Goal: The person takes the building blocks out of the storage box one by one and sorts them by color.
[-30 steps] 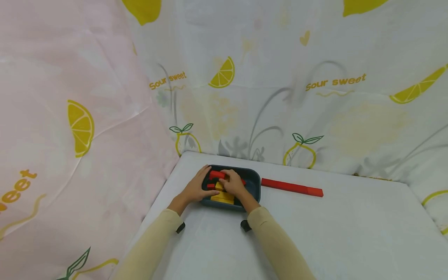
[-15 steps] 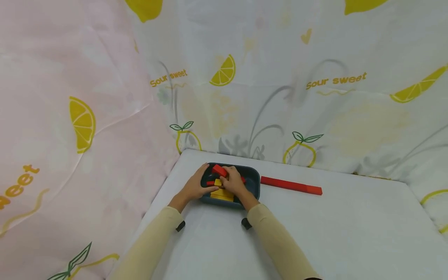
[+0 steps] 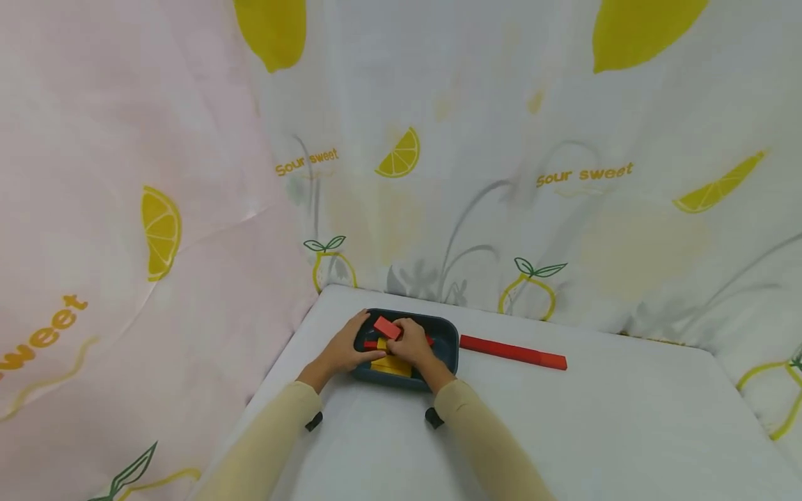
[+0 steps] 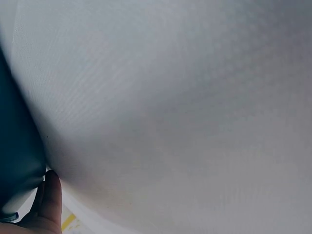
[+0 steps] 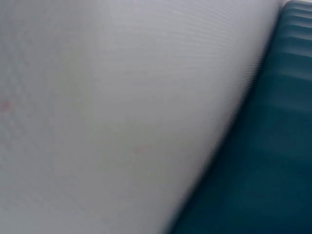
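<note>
A dark blue tray (image 3: 446,341) holds several red and yellow blocks. My right hand (image 3: 415,344) pinches a red block (image 3: 388,328) above the others, over the tray's middle. Yellow blocks (image 3: 392,365) lie near the tray's front side, below both hands. My left hand (image 3: 343,350) rests at the tray's left side, its fingers along the outside and its thumb reaching over the yellow blocks. In the left wrist view, fingers of the left hand (image 4: 46,207) touch the tray's outer wall (image 4: 19,141). The right wrist view shows only the tray's wall (image 5: 253,161) and the white surface.
A long red bar (image 3: 510,350), seemingly of joined pieces, lies on the white table (image 3: 564,431) right of the tray. Printed cloth with lemon patterns (image 3: 401,153) hangs behind the table and on its left.
The red block held by my right hand has been lifted and tilted, with its end turned. My left hand has hardly moved on the tray. The head view has shifted slightly.
</note>
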The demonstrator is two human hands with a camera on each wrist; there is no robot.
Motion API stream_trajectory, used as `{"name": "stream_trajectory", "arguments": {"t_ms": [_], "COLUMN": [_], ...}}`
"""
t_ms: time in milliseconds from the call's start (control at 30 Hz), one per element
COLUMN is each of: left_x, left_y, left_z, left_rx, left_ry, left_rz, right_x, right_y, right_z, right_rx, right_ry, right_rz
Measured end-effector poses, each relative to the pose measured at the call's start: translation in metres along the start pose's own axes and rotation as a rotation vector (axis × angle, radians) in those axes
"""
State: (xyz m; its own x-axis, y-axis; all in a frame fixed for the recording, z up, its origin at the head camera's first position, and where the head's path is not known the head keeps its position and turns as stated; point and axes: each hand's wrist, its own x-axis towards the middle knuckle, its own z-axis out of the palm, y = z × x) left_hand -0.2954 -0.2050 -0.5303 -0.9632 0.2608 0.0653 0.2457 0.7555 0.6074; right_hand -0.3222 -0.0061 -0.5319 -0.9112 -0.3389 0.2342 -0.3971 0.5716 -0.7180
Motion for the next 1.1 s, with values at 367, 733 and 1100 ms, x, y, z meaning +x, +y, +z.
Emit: {"name": "stream_trajectory", "arguments": {"t_ms": [367,733,1100], "left_x": [-0.006,-0.005,-0.004], "left_y": [-0.006,-0.004,0.001], "left_z": [0.002,0.002,0.002], "left_rx": [0.002,-0.018,-0.035], "left_ry": [0.010,0.004,-0.010], "left_rz": [-0.018,-0.017,-0.031], "right_x": [-0.005,-0.008,-0.007], "right_y": [-0.005,-0.002,-0.003], "right_z": [0.009,0.003,-0.006], "right_rx": [-0.027,0.045,-0.024], "right_ry": [-0.027,0.012,0.044], "right_rz": [0.025,-0.005,-0.070]}}
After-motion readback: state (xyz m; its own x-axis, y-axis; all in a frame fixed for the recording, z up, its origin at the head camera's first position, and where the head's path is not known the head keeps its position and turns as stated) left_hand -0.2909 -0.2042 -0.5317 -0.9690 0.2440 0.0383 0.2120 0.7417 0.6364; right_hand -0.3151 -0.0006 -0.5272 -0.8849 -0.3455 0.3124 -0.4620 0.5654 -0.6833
